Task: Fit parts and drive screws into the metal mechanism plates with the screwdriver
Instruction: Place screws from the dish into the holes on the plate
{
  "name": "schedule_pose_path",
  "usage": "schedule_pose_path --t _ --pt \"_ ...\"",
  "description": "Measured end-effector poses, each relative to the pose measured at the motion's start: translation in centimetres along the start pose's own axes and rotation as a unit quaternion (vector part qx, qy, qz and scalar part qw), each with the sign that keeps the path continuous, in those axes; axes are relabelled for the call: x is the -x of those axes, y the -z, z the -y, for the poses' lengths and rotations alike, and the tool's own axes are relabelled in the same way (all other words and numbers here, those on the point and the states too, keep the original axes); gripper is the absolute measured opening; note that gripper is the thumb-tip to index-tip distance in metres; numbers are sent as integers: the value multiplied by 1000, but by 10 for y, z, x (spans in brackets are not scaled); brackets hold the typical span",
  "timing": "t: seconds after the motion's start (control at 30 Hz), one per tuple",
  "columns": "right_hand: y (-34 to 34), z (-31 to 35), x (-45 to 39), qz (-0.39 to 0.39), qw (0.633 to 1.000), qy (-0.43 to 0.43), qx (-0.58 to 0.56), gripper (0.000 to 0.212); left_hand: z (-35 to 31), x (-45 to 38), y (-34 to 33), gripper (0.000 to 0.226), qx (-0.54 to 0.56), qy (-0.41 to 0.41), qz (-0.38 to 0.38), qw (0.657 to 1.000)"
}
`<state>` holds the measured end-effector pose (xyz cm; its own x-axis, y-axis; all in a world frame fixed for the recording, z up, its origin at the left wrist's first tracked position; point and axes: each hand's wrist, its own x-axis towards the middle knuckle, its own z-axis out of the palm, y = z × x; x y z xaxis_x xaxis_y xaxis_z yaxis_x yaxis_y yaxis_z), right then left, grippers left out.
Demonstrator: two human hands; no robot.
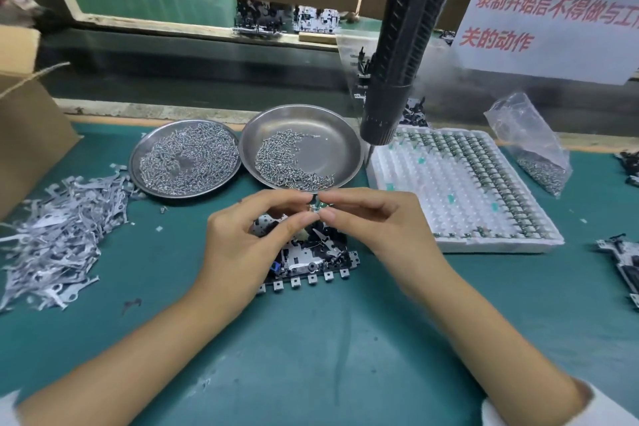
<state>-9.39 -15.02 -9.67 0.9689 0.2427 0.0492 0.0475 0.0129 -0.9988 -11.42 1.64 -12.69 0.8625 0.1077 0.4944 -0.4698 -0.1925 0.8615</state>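
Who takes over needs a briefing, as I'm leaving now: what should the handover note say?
Left hand and right hand both pinch one small part above the plate on the mat.
Screwdriver hangs untouched behind, tip near the right dish.
Screws fill both dishes; more parts sit in the tray.
Done: part picked.
Left: fit it, drive screws.

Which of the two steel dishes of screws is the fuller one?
The left dish, beside the pile of metal strips: screws cover nearly its whole floor. The right dish has only a crescent of screws.
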Motion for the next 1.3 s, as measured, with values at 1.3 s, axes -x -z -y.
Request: schedule_pose_path --t 1.3 --pt "-7 -26 9 77 904 259 331 12 -3 4 32 15 -87 8 59 994"
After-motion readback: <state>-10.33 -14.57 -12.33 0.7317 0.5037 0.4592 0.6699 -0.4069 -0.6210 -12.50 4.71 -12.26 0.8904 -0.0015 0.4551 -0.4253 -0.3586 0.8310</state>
